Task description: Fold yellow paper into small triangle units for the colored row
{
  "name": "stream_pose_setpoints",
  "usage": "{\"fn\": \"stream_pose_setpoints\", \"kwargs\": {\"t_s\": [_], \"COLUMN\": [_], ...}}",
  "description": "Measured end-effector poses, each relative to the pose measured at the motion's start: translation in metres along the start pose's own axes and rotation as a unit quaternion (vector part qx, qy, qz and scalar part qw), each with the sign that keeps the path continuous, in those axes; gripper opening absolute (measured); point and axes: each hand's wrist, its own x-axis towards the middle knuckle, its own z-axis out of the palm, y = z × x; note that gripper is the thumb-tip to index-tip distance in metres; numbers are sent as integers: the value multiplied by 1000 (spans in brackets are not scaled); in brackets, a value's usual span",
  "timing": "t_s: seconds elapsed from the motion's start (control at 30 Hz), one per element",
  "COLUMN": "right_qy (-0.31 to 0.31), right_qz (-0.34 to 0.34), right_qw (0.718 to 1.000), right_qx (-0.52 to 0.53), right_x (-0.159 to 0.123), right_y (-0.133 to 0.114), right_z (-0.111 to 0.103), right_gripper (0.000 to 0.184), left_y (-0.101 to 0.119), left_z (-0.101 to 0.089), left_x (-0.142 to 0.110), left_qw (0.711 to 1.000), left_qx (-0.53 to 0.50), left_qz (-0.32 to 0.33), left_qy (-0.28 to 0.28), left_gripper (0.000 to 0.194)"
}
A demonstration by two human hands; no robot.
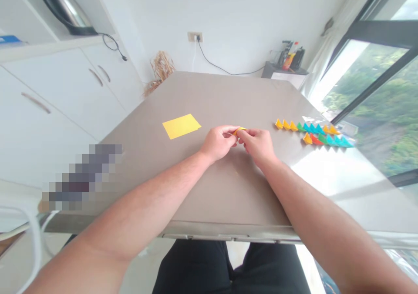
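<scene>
Between my hands is a small folded piece of yellow-orange paper point(241, 130), mostly covered by the fingers. My left hand point(220, 141) pinches its left side, while my right hand point(259, 145) grips it from the right. The fold's exact shape cannot be made out. To the left, a few flat yellow paper sheets point(181, 126) lie stacked on the table. Over on the right stand two rows of folded paper pieces, one row behind point(300, 126) and one nearer point(326, 140), in orange, green, blue and red.
The grey table point(235, 194) reaches toward the wall. A pixelated object point(85, 176) lies at its left edge beside a white cable point(34, 233). Behind the table are a small cabinet with bottles point(289, 61) and a wall socket point(195, 36). Windows point(375, 81) line the right; a kettle point(67, 9) sits on the left shelf.
</scene>
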Motion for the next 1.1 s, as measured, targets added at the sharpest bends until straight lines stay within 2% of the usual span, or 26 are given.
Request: {"fn": "stream_pose_setpoints", "kwargs": {"t_s": [0.07,0.1,0.17,0.3,0.37,0.47,0.6,0.77,1.1], "right_qy": [-13,-15,11,89,68,28,23,-3,-26], "right_qz": [15,20,7,-121,-186,-234,-248,-253,-202], "right_qw": [1000,1000,1000,988,980,970,964,965,978], "right_qx": [3,6,0,-24,-29,-57,-90,-71,-51], "right_x": [2,3,5,7,7,7,10,12,9], "right_y": [1,2,3,5,6,9,14,18,15], "right_z": [-1,-2,-4,-10,-11,-10,-9,-8,-8], "right_gripper": [25,26,25,17,23,23,18,15,11], "left_y": [0,-1,-1,-2,-1,0,3,4,5], "left_z": [-3,-5,-8,-13,-14,-13,-14,-16,-18], "left_x": [2,4,6,10,11,10,9,10,8], "left_qw": [1000,999,997,993,993,993,993,994,993], "left_qx": [7,6,0,-10,-9,-10,-11,-15,-70], "left_qz": [-7,-18,-38,-66,-72,-73,-77,-82,-91], "left_qy": [10,32,65,95,96,88,84,70,26], "left_gripper": [26,26,31,27,21,19,22,21,25]}}
